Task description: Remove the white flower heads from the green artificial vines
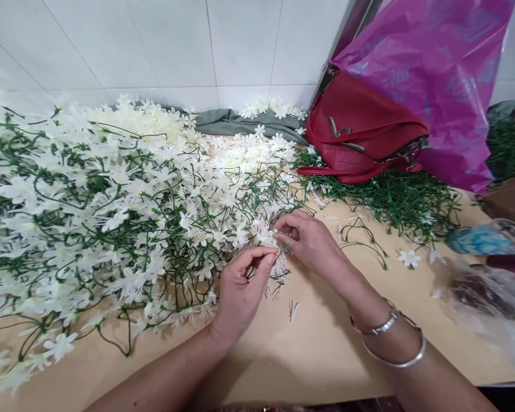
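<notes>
My left hand (242,292) is closed, with thumb and forefinger pinched on a thin green flower stem (284,248). Just beyond it, my right hand (315,243) has its fingertips drawn together at a white artificial flower (266,236); its fingers partly hide what they grip. Both hands work close together at the right edge of a big heap of white artificial flowers (146,212) on green stems. White stamen pieces (293,311) lie on the table below my hands.
A red handbag (360,126) rests on a pile of green stems (403,200). Behind it hangs a purple plastic bag (446,74). Loose white blossoms (257,151) lie at the back by the tiled wall (171,46). At right are a clear plastic bag (498,303) and a blue-patterned item (476,239).
</notes>
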